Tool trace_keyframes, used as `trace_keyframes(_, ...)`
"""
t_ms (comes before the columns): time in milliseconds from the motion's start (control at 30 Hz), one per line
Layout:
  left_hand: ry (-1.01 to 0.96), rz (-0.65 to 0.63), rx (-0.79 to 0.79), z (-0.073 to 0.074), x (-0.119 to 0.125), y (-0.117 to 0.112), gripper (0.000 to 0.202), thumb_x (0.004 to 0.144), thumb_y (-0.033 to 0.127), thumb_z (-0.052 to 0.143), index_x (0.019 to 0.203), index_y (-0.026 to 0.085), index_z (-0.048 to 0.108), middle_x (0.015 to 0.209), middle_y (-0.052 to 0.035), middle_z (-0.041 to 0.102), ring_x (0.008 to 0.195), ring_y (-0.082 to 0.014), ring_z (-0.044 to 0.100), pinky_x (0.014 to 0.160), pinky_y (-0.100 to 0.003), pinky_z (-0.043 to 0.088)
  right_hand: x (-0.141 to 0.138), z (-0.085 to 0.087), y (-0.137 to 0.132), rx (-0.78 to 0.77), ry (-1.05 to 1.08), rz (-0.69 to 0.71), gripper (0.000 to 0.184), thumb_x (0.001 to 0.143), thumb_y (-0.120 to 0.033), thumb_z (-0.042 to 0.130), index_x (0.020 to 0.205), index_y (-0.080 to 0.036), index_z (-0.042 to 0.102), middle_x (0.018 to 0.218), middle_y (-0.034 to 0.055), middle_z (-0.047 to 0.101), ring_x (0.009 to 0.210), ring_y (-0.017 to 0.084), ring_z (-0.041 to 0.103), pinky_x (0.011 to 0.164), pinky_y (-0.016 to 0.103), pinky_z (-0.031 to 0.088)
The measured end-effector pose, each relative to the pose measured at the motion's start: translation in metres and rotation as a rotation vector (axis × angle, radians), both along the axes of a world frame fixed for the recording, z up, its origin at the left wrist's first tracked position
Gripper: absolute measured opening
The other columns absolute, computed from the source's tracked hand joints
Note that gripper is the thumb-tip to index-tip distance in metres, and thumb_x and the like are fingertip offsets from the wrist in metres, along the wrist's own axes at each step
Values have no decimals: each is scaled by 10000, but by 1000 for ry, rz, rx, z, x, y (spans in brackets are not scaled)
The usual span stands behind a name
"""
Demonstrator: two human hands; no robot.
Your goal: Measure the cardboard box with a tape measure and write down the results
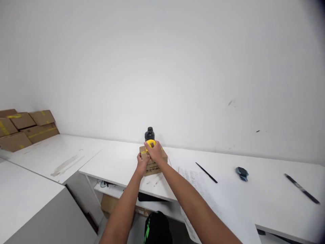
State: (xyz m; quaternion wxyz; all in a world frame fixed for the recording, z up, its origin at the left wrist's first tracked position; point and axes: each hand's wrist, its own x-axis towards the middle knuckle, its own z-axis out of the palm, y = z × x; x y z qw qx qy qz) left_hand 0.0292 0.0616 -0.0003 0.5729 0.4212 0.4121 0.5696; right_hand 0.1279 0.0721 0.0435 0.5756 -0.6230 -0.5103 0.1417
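Observation:
A small brown cardboard box (154, 167) with black print stands on the white table (122, 162). My left hand (141, 162) is closed on the box's left side. My right hand (155, 151) rests on top of the box, fingers wrapped round a yellow tape roll (150, 143). A strip of yellow tape runs along the box's top edge. A dark bottle (149, 134) with a black cap stands just behind the box, against the wall.
A printed paper sheet (200, 183) lies right of the box and hangs over the table edge. Further right lie a black pen (206, 172), a small dark blue object (242, 173) and a long black tool (301, 188). Taped cardboard boxes (22, 128) are stacked far left.

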Motion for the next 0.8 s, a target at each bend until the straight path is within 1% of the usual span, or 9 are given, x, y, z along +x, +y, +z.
trace_keyframes(67, -1, -22, 2, 1, -1, -3, 829, 672, 269, 808, 1339, 184, 322, 1180, -143, 618, 951, -225, 669, 841, -349, 535, -1, -1, -5, -9, 61, -35, 516, 748, -507, 591, 1126, -199, 422, 1098, 103, 604, 953, 230, 592, 792, 317, 458)
trace_keyframes(200, 28, -35, -9, 4, -2, -7, 890, 698, 289, 785, 1393, 184, 240, 1275, -174, 565, 1012, -236, 655, 847, -336, 531, -3, -2, -12, 14, 122, -76, 570, 710, -488, 636, 1131, -206, 374, 1065, 88, 599, 880, 222, 602, 739, 316, 459)
trace_keyframes(333, 71, -54, -6, 5, -2, -10, 891, 678, 337, 799, 1385, 213, 271, 1280, -167, 569, 1025, -254, 651, 827, -338, 540, -8, -1, -13, 37, 16, 49, 608, 719, -509, 638, 1170, -210, 361, 1052, 67, 597, 879, 218, 598, 737, 317, 452)
trace_keyframes(467, 41, -67, 8, 7, 0, -13, 855, 670, 343, 810, 1356, 196, 320, 1257, -170, 585, 1011, -257, 657, 847, -358, 540, -14, 1, -8, -26, -72, 145, 636, 773, -526, 610, 1260, -206, 355, 1128, 95, 593, 945, 234, 588, 808, 350, 438)
trace_keyframes(600, 15, -83, 24, 4, 0, -11, 826, 719, 365, 770, 1384, 185, 314, 1289, -181, 564, 1053, -259, 641, 885, -363, 526, -13, 0, -3, 35, -155, 188, 561, 802, -512, 594, 1269, -244, 437, 1184, 82, 540, 1047, 233, 536, 890, 359, 411)
trace_keyframes(633, 23, -74, 16, 3, 0, -11, 856, 729, 374, 760, 1411, 187, 279, 1325, -187, 537, 1069, -260, 633, 891, -359, 522, -12, 0, -3, 42, -175, 196, 542, 806, -512, 587, 1262, -250, 457, 1169, 76, 528, 1037, 227, 532, 886, 354, 415)
trace_keyframes(700, 45, -45, -7, 1, 0, -12, 1002, 722, 381, 763, 1478, 206, 129, 1411, -201, 452, 1113, -263, 609, 896, -350, 518, -10, -1, -3, 45, -215, 217, 516, 809, -518, 579, 1244, -257, 487, 1115, 63, 508, 990, 214, 531, 854, 341, 429)
trace_keyframes(767, 57, -31, -9, 1, 1, -15, 1152, 709, 393, 773, 1499, 259, -55, 1466, -188, 390, 1144, -260, 590, 893, -346, 518, -6, 0, -3, 42, -251, 253, 495, 806, -522, 582, 1221, -261, 506, 1076, 52, 487, 948, 203, 528, 821, 327, 438)
trace_keyframes(800, 56, -30, 11, 2, 2, -17, 1167, 719, 411, 762, 1495, 290, -101, 1473, -169, 389, 1150, -253, 588, 892, -345, 518, -5, 1, -4, 40, -269, 274, 489, 805, -519, 587, 1215, -263, 511, 1067, 48, 478, 940, 200, 525, 813, 322, 438)
